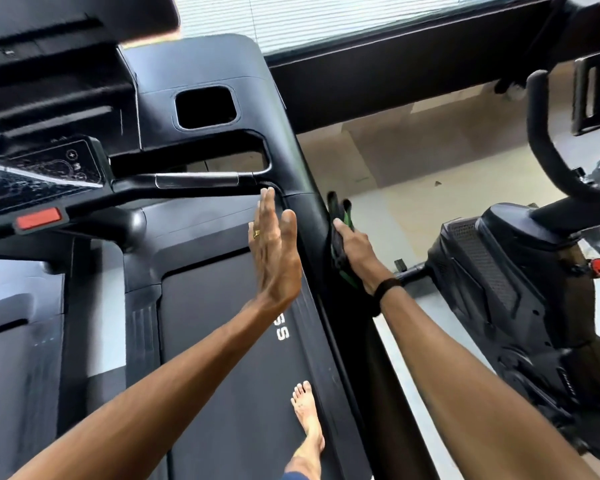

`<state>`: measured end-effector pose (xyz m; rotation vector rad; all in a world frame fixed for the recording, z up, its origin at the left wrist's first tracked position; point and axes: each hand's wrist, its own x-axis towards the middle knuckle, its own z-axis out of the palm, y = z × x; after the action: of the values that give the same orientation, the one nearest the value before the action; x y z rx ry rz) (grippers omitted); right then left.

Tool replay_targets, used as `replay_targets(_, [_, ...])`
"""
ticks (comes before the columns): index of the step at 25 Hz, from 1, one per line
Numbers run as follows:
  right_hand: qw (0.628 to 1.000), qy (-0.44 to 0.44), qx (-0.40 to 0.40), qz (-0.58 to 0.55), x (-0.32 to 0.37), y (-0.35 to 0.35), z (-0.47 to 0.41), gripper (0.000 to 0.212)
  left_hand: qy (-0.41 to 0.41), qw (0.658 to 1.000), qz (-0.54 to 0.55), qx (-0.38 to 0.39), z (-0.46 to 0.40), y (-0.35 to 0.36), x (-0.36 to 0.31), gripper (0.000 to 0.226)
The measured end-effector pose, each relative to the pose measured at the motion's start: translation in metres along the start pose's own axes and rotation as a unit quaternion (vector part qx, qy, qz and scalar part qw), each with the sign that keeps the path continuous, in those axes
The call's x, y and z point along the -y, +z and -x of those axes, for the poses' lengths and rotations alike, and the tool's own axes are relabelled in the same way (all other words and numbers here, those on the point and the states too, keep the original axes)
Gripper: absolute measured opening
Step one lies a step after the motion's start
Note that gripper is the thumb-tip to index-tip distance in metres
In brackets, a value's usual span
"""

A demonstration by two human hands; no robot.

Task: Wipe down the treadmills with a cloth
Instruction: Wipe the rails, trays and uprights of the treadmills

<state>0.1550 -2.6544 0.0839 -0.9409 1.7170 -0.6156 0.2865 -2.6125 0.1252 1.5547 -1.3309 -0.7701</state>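
Head view. Right hand (355, 254) on the outer face of the treadmill's right rail (312, 216), pressing a green-and-black cloth (340, 233) flat against it. Probably so placed to wipe that sloping side. Fingers hidden behind rail and cloth, thumb laid along the top; grip on cloth likely, not fully seen. Wrist bent inward, forearm long and straight, dark band at wrist. Left hand (274, 251) held edge-up over the belt (222, 341), fingers straight and together, holding nothing, tips near the handlebar (194, 181). Looks like a brace or steadying reach. Bare foot (307, 417) standing on belt.
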Motion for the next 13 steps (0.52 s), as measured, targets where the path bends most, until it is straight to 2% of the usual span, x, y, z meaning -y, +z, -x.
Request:
replay_targets(2, [0.999,0.048,-0.006,-0.008,-0.008,-0.006,0.022,0.074,0.014,1.000,-0.009,0.007,-0.013,-0.002,0.001,0.077])
replay_targets(3, [0.998,0.052,-0.022,0.039,-0.009,-0.006,0.039,0.070,0.024,1.000,-0.016,0.007,-0.020,-0.004,0.004,0.076])
replay_targets(6, [0.966,-0.042,-0.086,0.239,-0.012,0.004,0.084,0.051,0.078,0.995,-0.055,-0.011,-0.040,-0.010,0.011,0.069])
replay_targets(8, [0.918,-0.129,-0.127,0.353,0.008,0.024,0.091,0.057,0.113,0.991,-0.072,-0.028,-0.057,-0.015,0.015,0.068])
replay_targets(11, [0.877,-0.200,-0.141,0.414,0.049,0.050,0.047,0.064,0.165,0.979,-0.112,-0.040,-0.083,-0.021,0.017,0.069])
replay_targets(13, [0.891,-0.215,-0.136,0.376,0.077,0.055,0.007,0.063,0.194,0.964,-0.179,-0.039,-0.100,-0.027,0.018,0.061])
